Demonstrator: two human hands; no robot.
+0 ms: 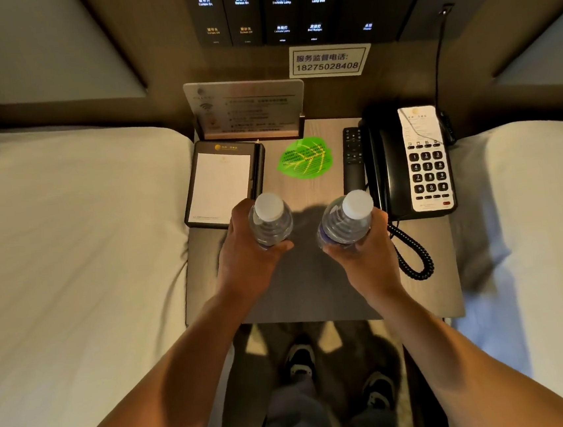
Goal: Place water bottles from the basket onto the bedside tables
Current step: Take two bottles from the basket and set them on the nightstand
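Two clear water bottles with white caps are held upright over the bedside table. My left hand is wrapped around the left bottle, just in front of the notepad. My right hand grips the right bottle, which tilts slightly to the right, near the phone. Whether the bottles' bases touch the tabletop is hidden by my hands. No basket is in view.
On the table stand a black notepad holder, an upright info card, a green leaf-shaped card, a remote and a black phone with a coiled cord. White beds flank the table on both sides.
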